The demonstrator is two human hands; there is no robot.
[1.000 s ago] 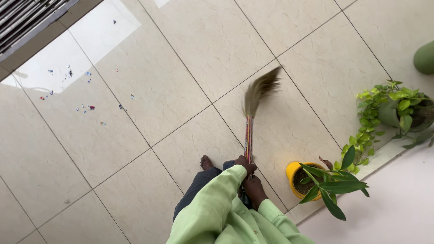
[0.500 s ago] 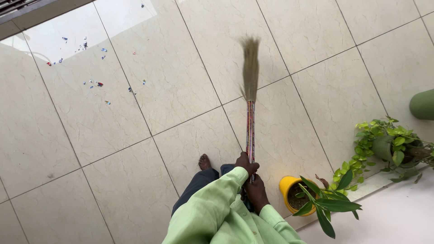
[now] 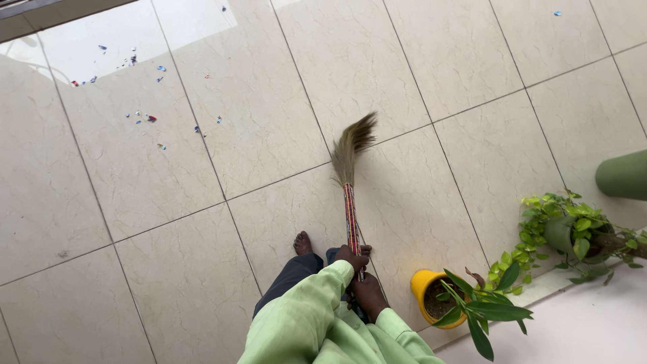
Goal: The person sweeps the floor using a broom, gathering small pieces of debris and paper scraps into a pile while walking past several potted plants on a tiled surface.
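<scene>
On the cream tiled floor [image 3: 202, 283], both hands, left hand [image 3: 352, 258] and right hand [image 3: 369, 294], grip a broom [image 3: 350, 195]; right, a yellow pot [image 3: 426, 290] holds a leafy plant [image 3: 486, 309].

I look down on a floor [image 3: 168, 269] of large, glossy, cream marble-look tiles with thin dark grout lines running diagonally. A bright patch of daylight [image 3: 135, 30] reflects off the tiles at the upper left, and small coloured scraps [image 3: 145, 116] lie scattered there. At the top left corner a dark edge crosses the view. Along the right runs a pale raised ledge [image 3: 586, 323]. Beside it stand a yellow pot [image 3: 423, 283] with a long-leaved plant and a green pot [image 3: 563, 232] with a trailing vine. A rounded green shape [image 3: 623, 175] sits at the right edge.
</scene>
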